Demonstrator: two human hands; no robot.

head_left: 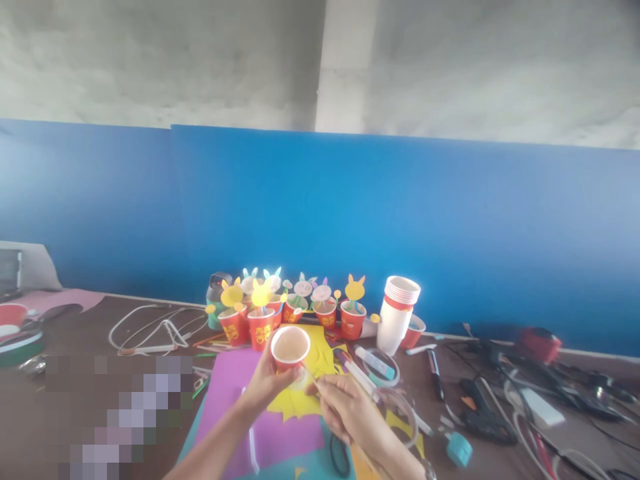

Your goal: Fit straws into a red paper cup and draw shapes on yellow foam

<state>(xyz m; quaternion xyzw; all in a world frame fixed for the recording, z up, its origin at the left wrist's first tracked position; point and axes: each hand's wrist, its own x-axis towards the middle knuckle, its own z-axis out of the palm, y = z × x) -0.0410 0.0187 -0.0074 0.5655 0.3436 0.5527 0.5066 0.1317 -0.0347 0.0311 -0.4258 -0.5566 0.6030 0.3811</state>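
Blue partition (360, 213), grey concrete wall (160, 63) with a pale pillar (347, 67) rising behind, looped white cable (159, 347) at left, dark cables (545, 375) tangled at right, near a red object (540, 345) too blurred to name.

Two hands (345, 405), one held cup (290, 347), one cup stack (395, 325)

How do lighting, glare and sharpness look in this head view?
Head view: hazy, soft; the red cup in the left hand has a readable outline; glare edges the cup stack; the blue partition pales toward both sides; lower left is pixelated.
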